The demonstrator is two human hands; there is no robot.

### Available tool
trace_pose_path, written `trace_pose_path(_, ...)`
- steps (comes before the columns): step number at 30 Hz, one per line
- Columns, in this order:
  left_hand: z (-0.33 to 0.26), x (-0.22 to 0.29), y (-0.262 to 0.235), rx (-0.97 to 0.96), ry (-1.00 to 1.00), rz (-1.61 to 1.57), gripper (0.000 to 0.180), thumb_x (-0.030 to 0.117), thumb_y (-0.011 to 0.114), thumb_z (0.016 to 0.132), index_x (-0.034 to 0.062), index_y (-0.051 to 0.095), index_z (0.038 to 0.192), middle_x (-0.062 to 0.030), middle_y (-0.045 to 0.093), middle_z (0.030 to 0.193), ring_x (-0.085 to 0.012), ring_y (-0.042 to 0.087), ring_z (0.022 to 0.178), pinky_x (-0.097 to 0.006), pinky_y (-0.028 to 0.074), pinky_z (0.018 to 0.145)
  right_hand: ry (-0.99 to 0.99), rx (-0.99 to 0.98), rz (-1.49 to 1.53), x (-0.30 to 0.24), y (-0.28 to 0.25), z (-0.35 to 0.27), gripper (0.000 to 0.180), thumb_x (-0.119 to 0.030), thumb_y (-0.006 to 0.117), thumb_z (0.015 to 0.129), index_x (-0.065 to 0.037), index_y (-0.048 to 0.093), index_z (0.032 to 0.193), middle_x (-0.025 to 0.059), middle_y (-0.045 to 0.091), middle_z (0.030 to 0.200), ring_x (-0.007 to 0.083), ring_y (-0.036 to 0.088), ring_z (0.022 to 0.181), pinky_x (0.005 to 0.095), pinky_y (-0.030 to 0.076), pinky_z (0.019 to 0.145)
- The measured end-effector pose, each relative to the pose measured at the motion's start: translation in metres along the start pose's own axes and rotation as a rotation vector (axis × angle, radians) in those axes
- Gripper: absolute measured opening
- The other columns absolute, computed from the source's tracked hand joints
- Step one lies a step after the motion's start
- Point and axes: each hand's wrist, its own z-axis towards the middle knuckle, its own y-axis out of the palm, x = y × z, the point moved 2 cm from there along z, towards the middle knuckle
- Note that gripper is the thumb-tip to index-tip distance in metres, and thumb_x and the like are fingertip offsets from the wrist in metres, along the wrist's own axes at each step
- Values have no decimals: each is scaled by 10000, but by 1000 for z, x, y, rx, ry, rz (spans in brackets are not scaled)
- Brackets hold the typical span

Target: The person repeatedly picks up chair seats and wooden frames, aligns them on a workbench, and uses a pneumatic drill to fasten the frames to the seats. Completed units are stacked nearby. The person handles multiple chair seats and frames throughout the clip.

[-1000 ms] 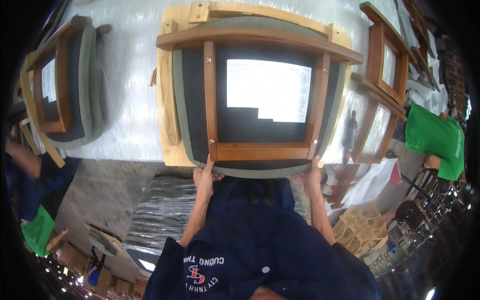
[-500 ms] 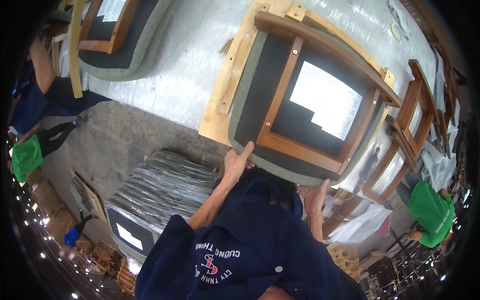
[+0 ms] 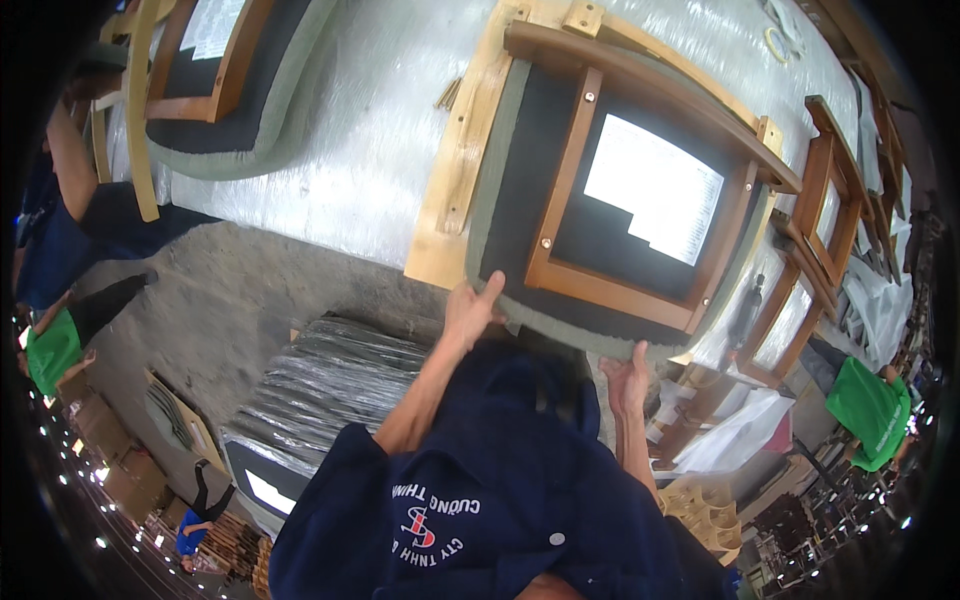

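Note:
An upholstered chair seat lies underside up, with a grey-green padded rim, black backing and a brown wooden frame screwed to it. It rests on a pale wooden jig. My left hand grips the near left corner, thumb on top and other fingers mostly under the edge. Farther right along that padded edge, my right hand holds it too, thumb up against the rim and fingers partly hidden below. A white printed sheet lies on the backing.
The table is wrapped in plastic film. Another upturned seat sits far left, near a co-worker. Several bolts lie left of the jig. Brown frames stand right. A film-wrapped stack of seats stands left of me.
The chair seat has shifted slightly away from me on the jig, and both hands have moved with its near edge. My view has shifted a little.

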Motion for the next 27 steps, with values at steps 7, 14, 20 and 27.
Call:
trace_pose_path(7, -18, -18, 0, -33, 9, -67, 537, 449, 649, 977, -85, 643, 1034, -155, 703, 855, -196, 700, 693, -309, 595, 610, -26, 106, -145, 1, -26, -7, 629, -559, 548, 997, 52, 594, 1136, 172, 709, 845, 258, 698, 625, 373, 577, 614)
trace_pose_path(14, -31, 9, 4, 9, -64, -38, 508, 403, 676, 962, -100, 674, 1033, -162, 729, 810, -201, 729, 674, -310, 600, 587, 36, 136, -197, -12, -17, -14, 695, -586, 518, 999, 92, 576, 1145, 219, 701, 842, 286, 704, 627, 363, 580, 574)
trace_pose_path(20, 4, 32, -13, 85, 40, 46, 542, 426, 687, 947, -116, 679, 955, -166, 722, 760, -211, 725, 628, -304, 588, 548, 173, 65, -81, 15, 9, 9, 673, -606, 502, 994, 38, 548, 1185, 179, 678, 899, 269, 688, 714, 399, 569, 690)
trace_pose_path(27, 4, 15, -7, -23, -153, -125, 677, 489, 662, 955, -162, 557, 1112, -211, 689, 877, -260, 726, 668, -319, 609, 569, 105, 132, -87, 18, 2, 12, 678, -594, 507, 1000, 58, 563, 1178, 173, 685, 867, 239, 683, 675, 349, 567, 613)
